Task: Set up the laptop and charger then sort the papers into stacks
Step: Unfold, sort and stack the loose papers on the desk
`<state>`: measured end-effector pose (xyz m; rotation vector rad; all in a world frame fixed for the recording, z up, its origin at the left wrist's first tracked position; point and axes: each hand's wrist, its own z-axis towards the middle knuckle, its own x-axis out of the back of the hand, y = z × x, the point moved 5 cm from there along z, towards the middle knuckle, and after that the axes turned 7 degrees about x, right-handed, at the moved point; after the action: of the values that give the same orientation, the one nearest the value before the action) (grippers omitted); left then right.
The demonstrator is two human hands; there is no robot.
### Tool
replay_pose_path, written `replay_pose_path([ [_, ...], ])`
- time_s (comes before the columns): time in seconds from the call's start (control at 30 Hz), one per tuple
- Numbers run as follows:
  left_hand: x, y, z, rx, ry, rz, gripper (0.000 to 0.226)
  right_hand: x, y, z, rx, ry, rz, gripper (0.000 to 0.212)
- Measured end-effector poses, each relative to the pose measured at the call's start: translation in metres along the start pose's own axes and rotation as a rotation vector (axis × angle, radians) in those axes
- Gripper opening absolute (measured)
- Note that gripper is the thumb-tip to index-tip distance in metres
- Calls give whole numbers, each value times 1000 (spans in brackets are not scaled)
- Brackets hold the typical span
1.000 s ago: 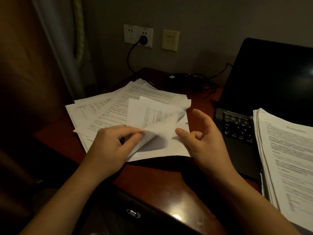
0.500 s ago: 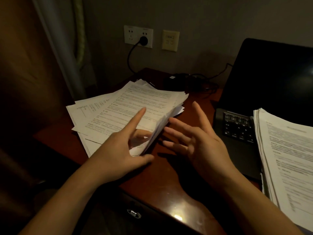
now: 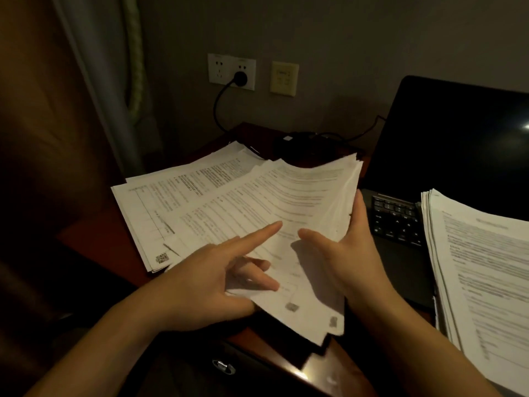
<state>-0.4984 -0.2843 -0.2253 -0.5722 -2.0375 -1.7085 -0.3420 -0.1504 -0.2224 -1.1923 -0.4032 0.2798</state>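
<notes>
A thick bundle of printed papers (image 3: 289,193) is tilted up off the desk between both hands. My left hand (image 3: 211,282) holds its near left edge, with fingers lying on the top sheet and the index finger pointing forward. My right hand (image 3: 352,253) grips the bundle's right side, thumb on top and fingers along the edge. More loose sheets (image 3: 154,207) lie fanned on the desk beneath. A tall paper stack (image 3: 483,270) rests on the right part of the open black laptop (image 3: 458,138). The charger brick (image 3: 297,144) sits behind the papers, and its plug (image 3: 240,78) is in the wall socket.
The reddish wooden desk (image 3: 312,371) has a drawer handle (image 3: 224,367) below its front edge. The laptop's keyboard (image 3: 396,220) shows just right of my right hand. A curtain (image 3: 94,90) hangs at the left, and a wall switch (image 3: 284,78) is beside the socket.
A single curled sheet was dropped onto the pile. Both hands then gathered the upper sheets into a bundle and lifted its right side; my right hand went from open beside the pile to gripping it.
</notes>
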Motion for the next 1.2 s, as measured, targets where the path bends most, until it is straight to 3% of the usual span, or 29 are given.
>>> replay_pose_path([
  [0.07,-9,8,-5,11,-72,-42,110,0,-1,-1,43,-4,-32,103],
  [0.13,-8,15,-5,17,-90,-92,105,1,-1,-1,41,5,-40,116],
  [0.3,34,9,27,94,452,105,63,5,-8,2,120,20,-13,118],
  [0.4,58,4,42,184,607,-88,35,12,-20,2,175,47,39,115],
  [0.47,73,5,49,239,607,-210,17,18,-25,3,208,58,68,115],
  [0.6,94,12,57,244,542,-378,21,31,-34,8,254,84,150,108],
  [0.77,108,23,49,195,479,-362,17,44,-45,13,233,96,164,77],
  [0.93,110,42,37,92,384,-495,22,47,-72,15,250,82,217,55],
  [1.07,110,59,27,-95,440,-663,26,48,-92,11,336,184,162,41],
  [1.2,102,64,22,-160,601,-586,26,49,-93,8,355,296,91,36],
])
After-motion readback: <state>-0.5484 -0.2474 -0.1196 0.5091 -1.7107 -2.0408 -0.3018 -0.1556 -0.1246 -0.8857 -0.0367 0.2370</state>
